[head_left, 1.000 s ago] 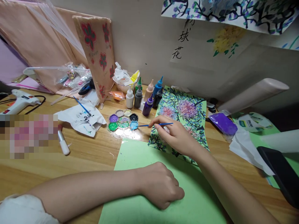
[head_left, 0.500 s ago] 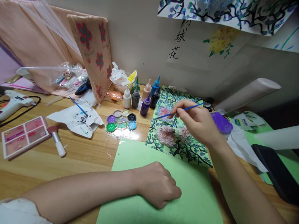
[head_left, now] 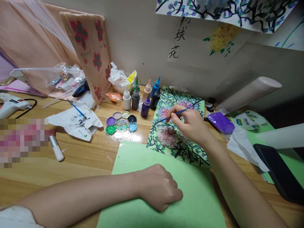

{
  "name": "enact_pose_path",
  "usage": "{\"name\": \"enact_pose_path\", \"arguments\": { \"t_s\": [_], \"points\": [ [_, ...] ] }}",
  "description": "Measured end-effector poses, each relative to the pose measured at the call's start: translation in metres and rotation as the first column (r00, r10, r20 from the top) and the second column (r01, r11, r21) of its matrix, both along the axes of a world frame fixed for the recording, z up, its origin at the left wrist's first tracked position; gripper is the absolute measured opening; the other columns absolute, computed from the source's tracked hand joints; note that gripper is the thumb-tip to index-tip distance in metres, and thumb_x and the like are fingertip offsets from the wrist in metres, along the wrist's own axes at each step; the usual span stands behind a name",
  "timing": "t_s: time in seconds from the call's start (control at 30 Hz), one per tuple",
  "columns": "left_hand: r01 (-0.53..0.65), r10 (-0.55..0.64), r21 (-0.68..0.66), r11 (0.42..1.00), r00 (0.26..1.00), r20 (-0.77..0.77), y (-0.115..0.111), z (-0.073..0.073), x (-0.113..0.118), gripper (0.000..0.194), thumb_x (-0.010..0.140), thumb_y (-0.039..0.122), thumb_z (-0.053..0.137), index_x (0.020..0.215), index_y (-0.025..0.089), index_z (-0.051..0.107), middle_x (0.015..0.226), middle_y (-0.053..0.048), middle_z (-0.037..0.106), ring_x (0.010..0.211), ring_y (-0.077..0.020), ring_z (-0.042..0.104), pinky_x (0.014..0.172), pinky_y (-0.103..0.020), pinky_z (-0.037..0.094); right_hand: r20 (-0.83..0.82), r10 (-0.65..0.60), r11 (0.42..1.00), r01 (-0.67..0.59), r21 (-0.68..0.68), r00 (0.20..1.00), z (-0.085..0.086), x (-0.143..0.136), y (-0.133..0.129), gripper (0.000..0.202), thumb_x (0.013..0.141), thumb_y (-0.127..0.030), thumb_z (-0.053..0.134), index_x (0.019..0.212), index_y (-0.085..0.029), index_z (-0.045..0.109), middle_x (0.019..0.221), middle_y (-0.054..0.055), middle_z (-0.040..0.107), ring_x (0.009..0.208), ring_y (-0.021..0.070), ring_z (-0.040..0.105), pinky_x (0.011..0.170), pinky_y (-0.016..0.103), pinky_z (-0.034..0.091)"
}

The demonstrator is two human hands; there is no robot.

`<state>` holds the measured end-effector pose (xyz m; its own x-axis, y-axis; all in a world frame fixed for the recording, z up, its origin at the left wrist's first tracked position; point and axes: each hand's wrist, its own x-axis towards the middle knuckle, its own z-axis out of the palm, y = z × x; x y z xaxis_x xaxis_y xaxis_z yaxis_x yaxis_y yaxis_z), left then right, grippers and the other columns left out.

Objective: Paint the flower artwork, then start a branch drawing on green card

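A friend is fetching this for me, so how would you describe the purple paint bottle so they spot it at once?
From the flower-shaped palette on the wooden table, look toward the wall to the cluster of nozzle-topped bottles. The purple bottle stands foremost there. It alone is purple from body to nozzle; its neighbours are white, grey, green, peach, blue and black.

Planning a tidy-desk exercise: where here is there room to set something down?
Bare wood shows between the white-handled brush, left forearm and plain green sheet. That sheet is bare between the painted sheet and left hand. It is crowded around the paint bottles and at the right, where the purple packet, white paper and black flat object lie close together.
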<state>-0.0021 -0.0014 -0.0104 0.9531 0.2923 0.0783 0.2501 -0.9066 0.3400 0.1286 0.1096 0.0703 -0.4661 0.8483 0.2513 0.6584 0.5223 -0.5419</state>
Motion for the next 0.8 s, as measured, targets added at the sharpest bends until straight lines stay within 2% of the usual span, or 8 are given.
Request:
{"name": "enact_pose_path", "arguments": {
  "t_s": [0.43,0.6,0.8],
  "points": [
    [-0.006,0.006,0.001,1.000,1.000,0.019,-0.0007,-0.0013,0.0002,0.016,0.064,0.026,0.062,0.062,0.019,0.048,0.064,0.003,0.061,0.058,-0.0134,0.054,0.038,-0.028,0.023,0.001,-0.020,0.999,0.020,-0.026,1.000,0.0011,-0.0006,-0.0008,0.016,0.081,-0.018,0.044,0.072,-0.018,0.057,0.069,0.001,0.063,0.054,0.0114,0.050,0.051,0.024,0.032],
    [-0.013,0.013,-0.003,1.000,1.000,0.017,-0.0007,-0.0003,0.0001,0.016,0.064,0.025,0.062,0.062,0.019,0.048,0.065,0.003,0.062,0.059,-0.0130,0.054,0.038,-0.028,0.025,-0.060,-0.031,0.999,0.029,-0.036,0.998,0.0026,0.0001,-0.0014,0.017,0.081,-0.017,0.043,0.071,-0.018,0.056,0.072,0.002,0.063,0.058,0.0123,0.052,0.054,0.025,0.033],
    [-0.011,0.011,-0.007,1.000,1.000,0.015,-0.0007,-0.0006,0.0001,0.016,0.065,0.024,0.061,0.062,0.019,0.047,0.062,0.002,0.060,0.058,-0.0134,0.053,0.038,-0.028,0.022,-0.005,-0.024,0.998,0.023,-0.052,1.000,0.0005,0.0000,0.0003,0.016,0.080,-0.017,0.044,0.072,-0.018,0.058,0.069,0.001,0.063,0.056,0.0121,0.051,0.051,0.024,0.031]
  ]
}}
